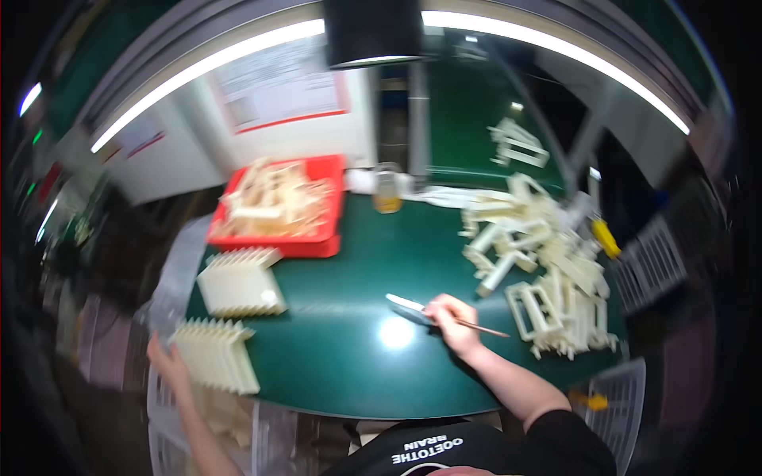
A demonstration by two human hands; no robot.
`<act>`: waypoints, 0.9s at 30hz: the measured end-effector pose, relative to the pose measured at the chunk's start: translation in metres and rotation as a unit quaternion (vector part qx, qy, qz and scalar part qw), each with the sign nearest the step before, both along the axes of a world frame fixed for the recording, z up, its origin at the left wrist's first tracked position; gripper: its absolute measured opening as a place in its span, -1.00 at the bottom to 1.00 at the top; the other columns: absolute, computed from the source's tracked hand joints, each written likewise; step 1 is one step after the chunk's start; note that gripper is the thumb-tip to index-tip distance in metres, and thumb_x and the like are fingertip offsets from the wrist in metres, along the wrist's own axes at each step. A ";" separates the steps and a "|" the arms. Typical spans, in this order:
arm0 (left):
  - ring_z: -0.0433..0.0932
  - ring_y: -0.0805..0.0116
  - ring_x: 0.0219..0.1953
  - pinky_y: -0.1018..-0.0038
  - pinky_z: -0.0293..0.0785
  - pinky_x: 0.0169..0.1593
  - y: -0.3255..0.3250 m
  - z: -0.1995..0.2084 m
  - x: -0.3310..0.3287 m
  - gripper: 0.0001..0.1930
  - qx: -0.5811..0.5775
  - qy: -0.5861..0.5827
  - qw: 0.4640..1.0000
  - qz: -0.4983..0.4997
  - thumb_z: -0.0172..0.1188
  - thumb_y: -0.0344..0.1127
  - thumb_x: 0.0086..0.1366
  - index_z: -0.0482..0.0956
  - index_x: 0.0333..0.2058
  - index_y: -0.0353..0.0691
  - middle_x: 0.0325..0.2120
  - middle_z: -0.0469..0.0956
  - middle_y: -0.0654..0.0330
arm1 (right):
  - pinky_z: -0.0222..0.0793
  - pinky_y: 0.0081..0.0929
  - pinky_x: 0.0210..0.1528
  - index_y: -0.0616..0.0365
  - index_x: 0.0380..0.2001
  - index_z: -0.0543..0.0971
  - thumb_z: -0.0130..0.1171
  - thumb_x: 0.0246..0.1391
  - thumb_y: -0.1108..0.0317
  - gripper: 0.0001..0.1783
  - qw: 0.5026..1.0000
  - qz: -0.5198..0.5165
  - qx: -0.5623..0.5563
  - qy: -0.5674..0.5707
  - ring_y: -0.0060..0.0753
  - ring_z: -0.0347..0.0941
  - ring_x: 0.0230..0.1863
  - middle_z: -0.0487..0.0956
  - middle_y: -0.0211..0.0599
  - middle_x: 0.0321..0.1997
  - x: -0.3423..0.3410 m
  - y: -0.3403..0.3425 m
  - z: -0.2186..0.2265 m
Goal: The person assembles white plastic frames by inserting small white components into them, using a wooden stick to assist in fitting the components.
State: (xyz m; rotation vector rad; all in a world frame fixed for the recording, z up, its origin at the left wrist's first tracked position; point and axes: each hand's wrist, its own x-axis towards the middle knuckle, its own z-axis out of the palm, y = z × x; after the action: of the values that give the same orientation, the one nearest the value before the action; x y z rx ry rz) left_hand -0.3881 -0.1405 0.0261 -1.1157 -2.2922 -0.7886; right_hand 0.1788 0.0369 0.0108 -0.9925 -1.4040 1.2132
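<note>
My right hand [456,324] is closed round a knife [406,303] above the middle of the green table. Its pale blade points left, and a thin brown handle end sticks out on the right. At the table's left edge my left hand [168,366] is open, fingers stretched out beside a row of cream plastic parts [213,357] standing close together. Whether those fingers touch the row is too blurred to tell. Just behind it stands a second row of cream parts [242,285]. A loose pile of cream plastic frames [548,262] lies on the right.
A red tray [332,214] heaped with cream pieces is at the back left. Near it stands a clear cup [387,190] of yellowish liquid. Clear plastic sheeting [178,270] hangs over the left edge. A yellow-handled tool [605,238] lies beyond the pile, near a white crate [655,266].
</note>
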 end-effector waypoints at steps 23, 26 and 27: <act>0.57 0.52 -0.36 0.61 0.49 -0.28 0.172 -0.032 0.416 -0.83 -0.122 -0.505 0.658 -0.545 0.12 -0.44 0.25 0.60 -0.19 -0.23 -0.36 0.58 0.21 | 0.36 -0.12 0.02 -0.03 -0.06 0.48 0.08 0.00 0.41 -0.64 0.695 -0.335 0.112 -0.627 -0.15 0.39 0.08 0.50 -0.19 -0.04 0.209 0.316 0.099; 0.58 0.52 -0.37 0.61 0.49 -0.28 0.171 -0.032 0.414 -0.83 -0.111 -0.494 0.666 -0.548 0.13 -0.44 0.24 0.61 -0.20 -0.22 -0.36 0.58 0.22 | 0.33 -0.11 0.05 -0.03 -0.17 0.52 0.08 -0.01 0.42 -0.73 0.659 -0.307 0.085 -0.681 -0.15 0.46 0.03 0.56 -0.18 -0.13 0.194 0.310 0.102; 0.58 0.51 -0.36 0.61 0.49 -0.28 0.169 -0.034 0.413 -0.84 -0.100 -0.508 0.662 -0.543 0.12 -0.44 0.25 0.61 -0.20 -0.22 -0.36 0.58 0.21 | 0.37 -0.12 0.00 -0.01 -0.23 0.54 0.08 -0.02 0.43 -0.77 0.658 -0.278 0.074 -0.696 -0.13 0.51 -0.05 0.60 -0.18 -0.20 0.187 0.305 0.106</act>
State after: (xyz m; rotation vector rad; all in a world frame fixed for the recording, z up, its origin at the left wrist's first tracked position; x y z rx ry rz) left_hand 0.0245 0.0281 -0.0078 -2.7842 -2.2268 -2.0441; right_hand 0.3662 0.3416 0.1165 -2.2039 -1.9286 -0.4068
